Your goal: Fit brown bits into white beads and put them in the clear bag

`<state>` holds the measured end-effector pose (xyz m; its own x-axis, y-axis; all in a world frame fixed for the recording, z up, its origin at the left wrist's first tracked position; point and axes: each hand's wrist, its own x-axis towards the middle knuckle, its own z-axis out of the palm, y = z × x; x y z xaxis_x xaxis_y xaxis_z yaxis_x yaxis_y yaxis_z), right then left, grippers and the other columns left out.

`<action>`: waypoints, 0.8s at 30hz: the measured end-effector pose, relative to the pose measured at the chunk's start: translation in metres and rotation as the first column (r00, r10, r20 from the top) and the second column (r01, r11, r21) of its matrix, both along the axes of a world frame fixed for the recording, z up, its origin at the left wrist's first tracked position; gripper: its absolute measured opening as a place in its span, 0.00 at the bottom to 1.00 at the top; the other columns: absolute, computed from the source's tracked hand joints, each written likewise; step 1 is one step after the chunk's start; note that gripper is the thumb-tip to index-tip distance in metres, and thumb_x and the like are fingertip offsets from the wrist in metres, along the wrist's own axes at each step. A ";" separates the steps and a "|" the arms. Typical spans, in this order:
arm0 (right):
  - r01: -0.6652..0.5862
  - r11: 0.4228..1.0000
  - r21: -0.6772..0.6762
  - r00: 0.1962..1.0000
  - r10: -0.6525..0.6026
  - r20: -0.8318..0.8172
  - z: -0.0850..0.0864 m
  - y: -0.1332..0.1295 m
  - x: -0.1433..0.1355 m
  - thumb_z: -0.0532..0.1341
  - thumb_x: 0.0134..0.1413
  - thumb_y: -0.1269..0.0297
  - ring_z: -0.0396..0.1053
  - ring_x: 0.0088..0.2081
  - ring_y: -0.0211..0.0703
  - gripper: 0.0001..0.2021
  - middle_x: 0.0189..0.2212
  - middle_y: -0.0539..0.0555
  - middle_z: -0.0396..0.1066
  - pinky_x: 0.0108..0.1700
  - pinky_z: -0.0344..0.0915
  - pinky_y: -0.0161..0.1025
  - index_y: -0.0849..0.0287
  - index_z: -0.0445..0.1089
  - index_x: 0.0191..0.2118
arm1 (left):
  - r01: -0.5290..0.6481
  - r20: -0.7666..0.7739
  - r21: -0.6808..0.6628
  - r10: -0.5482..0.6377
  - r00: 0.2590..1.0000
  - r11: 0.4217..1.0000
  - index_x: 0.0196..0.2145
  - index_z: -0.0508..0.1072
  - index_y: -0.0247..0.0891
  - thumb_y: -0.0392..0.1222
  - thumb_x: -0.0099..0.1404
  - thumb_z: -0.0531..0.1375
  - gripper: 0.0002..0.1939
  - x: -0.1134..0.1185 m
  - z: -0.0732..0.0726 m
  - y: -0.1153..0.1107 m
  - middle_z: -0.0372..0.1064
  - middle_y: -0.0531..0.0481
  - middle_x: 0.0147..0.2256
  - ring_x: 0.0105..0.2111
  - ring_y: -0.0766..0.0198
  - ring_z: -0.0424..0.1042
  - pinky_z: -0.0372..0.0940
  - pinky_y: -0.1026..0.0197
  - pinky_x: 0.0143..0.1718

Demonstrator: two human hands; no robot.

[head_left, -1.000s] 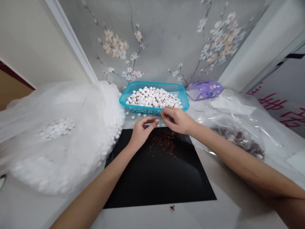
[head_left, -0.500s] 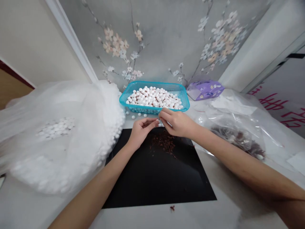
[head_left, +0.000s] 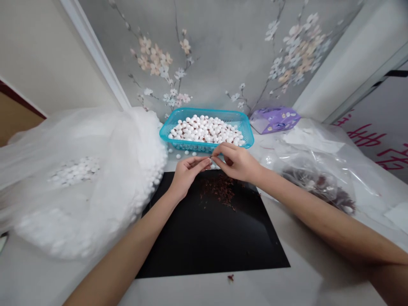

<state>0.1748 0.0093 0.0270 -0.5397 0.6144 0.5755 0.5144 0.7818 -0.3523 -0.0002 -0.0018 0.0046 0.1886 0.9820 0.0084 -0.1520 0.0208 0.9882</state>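
The left hand (head_left: 187, 172) is drawn into a narrow pinch, thumb against fingers, on a white ball (head_left: 209, 160) of which only a sliver shows. The right hand (head_left: 236, 161) is also closed to a pinch, thumb and forefinger on a small dark brown sprig (head_left: 211, 157) at the same spot; how far the two pieces are joined is too small to tell. Both meet above the far edge of a black mat (head_left: 210, 242), near its middle, just in front of the basket.

The balls are small, round, matt white and much alike in size. Many fill a turquoise plastic basket (head_left: 181, 143) near the table's far edge, with reddish-brown bits showing between them. A few loose balls (head_left: 194, 154) lie on the table (head_left: 181, 291) between basket and mat. The sprigs are thin, spiky and reddish brown; a scattered heap (head_left: 221, 190) of them lies on the far half of the mat, and a single sprig (head_left: 230, 278) lies on the table just outside the mat's near edge.

Toward the table's left side sits a large translucent bag (head_left: 86, 225) of white balls. A purple packet (head_left: 276, 120) stands near the far right corner, with a clear plastic bag (head_left: 325, 187) holding brown material nearer.
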 end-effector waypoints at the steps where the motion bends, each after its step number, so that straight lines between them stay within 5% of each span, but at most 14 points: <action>1: -0.002 1.000 -0.028 0.999 0.001 -0.042 0.000 0.001 0.000 0.53 0.57 0.69 0.57 0.21 0.31 0.03 0.29 0.51 0.64 0.25 0.57 0.31 0.60 0.63 0.34 | 0.004 0.002 0.000 -0.004 1.000 1.000 0.33 0.77 0.38 0.46 0.50 0.66 0.13 0.000 0.000 0.000 0.76 0.49 0.32 0.35 0.62 0.73 0.65 0.60 0.41; 12: -0.043 0.962 -0.269 0.964 -0.031 -0.264 0.004 0.001 -0.005 0.58 0.52 0.65 0.50 0.17 0.28 0.05 0.18 0.45 0.60 0.18 0.52 0.29 0.61 0.67 0.31 | 0.018 0.005 -0.025 -0.018 1.000 1.000 0.33 0.77 0.38 0.46 0.50 0.66 0.13 -0.001 0.001 0.000 0.76 0.50 0.31 0.34 0.63 0.73 0.65 0.60 0.41; 24: -0.059 0.973 -0.225 0.966 -0.001 -0.257 -0.007 0.004 -0.005 0.60 0.52 0.58 0.54 0.19 0.30 0.10 0.25 0.50 0.66 0.23 0.58 0.31 0.60 0.68 0.34 | 0.011 0.033 -0.047 -0.009 0.999 0.999 0.32 0.77 0.39 0.46 0.50 0.66 0.12 -0.002 0.001 0.001 0.75 0.50 0.30 0.32 0.64 0.72 0.65 0.62 0.38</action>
<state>0.1702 0.0137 0.0204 -0.4136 0.7320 0.5414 0.3628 0.6779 -0.6394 -0.0026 -0.0011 0.0059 0.1989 0.9795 -0.0312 -0.1836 0.0685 0.9806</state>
